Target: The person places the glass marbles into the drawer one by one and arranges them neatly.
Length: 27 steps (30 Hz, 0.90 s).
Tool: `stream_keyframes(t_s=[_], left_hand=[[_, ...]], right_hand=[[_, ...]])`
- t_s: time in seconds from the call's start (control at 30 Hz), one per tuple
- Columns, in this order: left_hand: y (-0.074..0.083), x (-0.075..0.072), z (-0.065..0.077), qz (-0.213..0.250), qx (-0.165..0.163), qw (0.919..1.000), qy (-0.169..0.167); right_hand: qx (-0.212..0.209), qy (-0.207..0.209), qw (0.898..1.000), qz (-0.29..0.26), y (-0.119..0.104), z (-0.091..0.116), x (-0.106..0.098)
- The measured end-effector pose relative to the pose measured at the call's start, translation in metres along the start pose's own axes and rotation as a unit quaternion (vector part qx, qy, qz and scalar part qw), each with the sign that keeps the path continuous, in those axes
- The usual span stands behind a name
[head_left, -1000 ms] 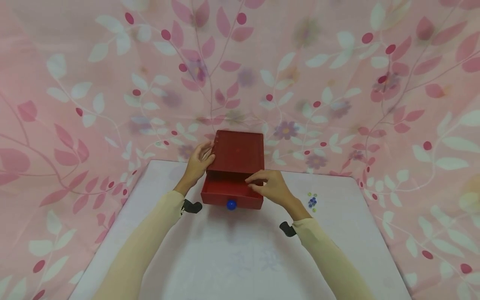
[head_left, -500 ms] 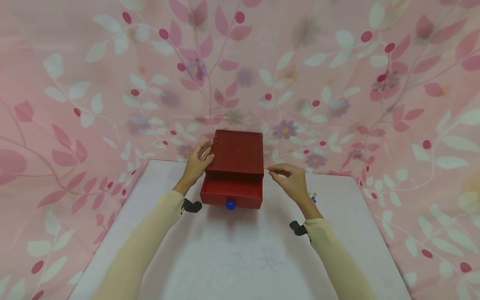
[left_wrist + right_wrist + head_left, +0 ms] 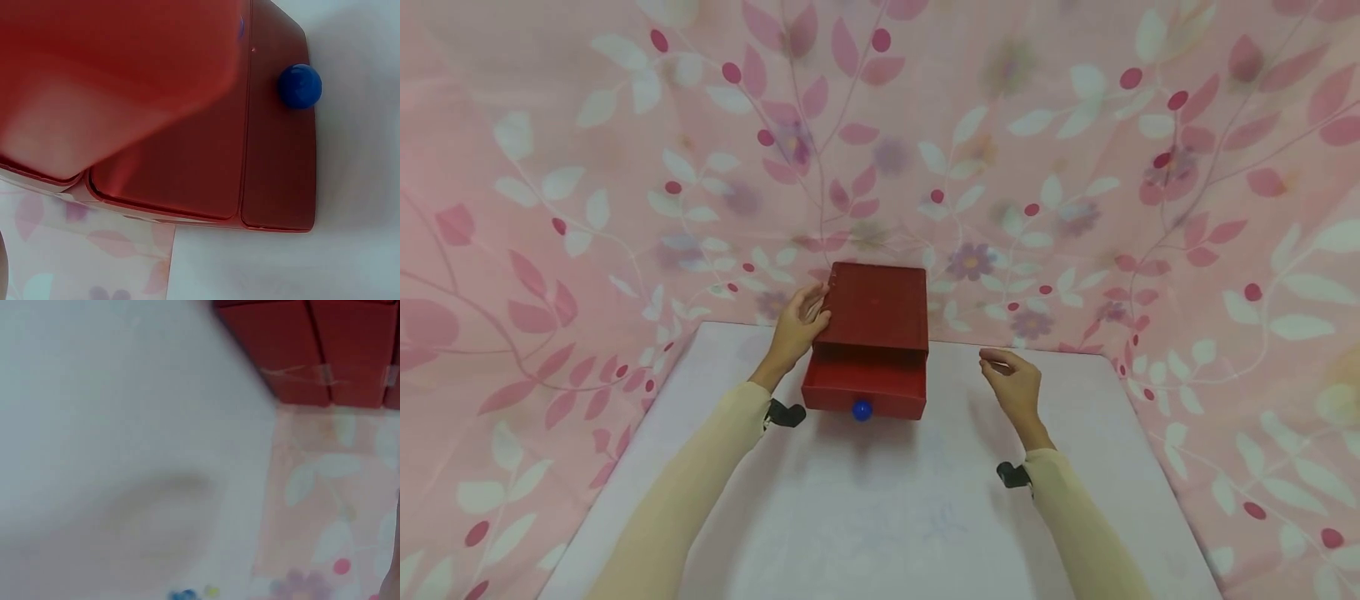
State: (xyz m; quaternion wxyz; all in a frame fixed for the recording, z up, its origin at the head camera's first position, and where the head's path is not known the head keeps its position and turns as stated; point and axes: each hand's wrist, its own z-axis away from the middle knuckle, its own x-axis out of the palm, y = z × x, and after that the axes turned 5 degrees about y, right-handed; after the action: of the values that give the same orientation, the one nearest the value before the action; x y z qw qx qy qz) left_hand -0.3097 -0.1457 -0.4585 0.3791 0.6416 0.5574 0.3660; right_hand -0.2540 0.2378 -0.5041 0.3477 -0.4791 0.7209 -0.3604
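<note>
A red box [image 3: 880, 307] stands on the table with its drawer [image 3: 895, 405] pulled partway out, a round blue knob [image 3: 862, 410] on the front. My left hand [image 3: 793, 332] rests against the box's left side, thumb near the top edge. In the left wrist view a sliver of something blue [image 3: 242, 27] shows just behind the drawer front, mostly hidden. My right hand [image 3: 1015, 385] hovers right of the box, apart from it, fingers loosely bent; nothing shows in them. Blue marbles [image 3: 182, 595] and a yellow-green marble [image 3: 212, 591] appear at the right wrist view's bottom edge; the hand hides them in the head view.
The white table [image 3: 865, 533] reaches toward me in front of the drawer. A pink leaf-patterned cloth [image 3: 880, 167] hangs close behind the box and along both sides. Black wrist devices [image 3: 787, 413] sit at both cuffs.
My right hand has come out of the drawer and moved right, now covering the marbles in the head view. My left hand, the box and the drawer have stayed in place.
</note>
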Motion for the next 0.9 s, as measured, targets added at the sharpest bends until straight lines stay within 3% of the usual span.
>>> stream_keyframes(t_s=[0.2,0.37,0.57,0.77,0.9], left_hand=[[0.0,-0.002,0.001,-0.006,-0.003,1.0,0.005],[-0.005,-0.003,0.001,-0.005,-0.007,0.9999,0.006],[-0.002,-0.001,0.001,0.002,-0.005,1.0,0.006],[-0.003,-0.001,0.0,0.004,0.004,1.0,-0.002],[-0.004,-0.002,0.0,0.004,0.009,0.9999,-0.003]], right_hand=[[0.032,0.052,0.998,0.007,0.018,0.005,-0.02],[0.054,0.09,0.993,0.052,0.031,0.013,-0.034],[0.079,0.134,0.978,0.136,0.081,0.026,-0.05],[0.125,0.137,0.965,0.187,0.102,0.04,-0.06],[0.131,0.135,0.96,0.206,0.109,0.046,-0.064]])
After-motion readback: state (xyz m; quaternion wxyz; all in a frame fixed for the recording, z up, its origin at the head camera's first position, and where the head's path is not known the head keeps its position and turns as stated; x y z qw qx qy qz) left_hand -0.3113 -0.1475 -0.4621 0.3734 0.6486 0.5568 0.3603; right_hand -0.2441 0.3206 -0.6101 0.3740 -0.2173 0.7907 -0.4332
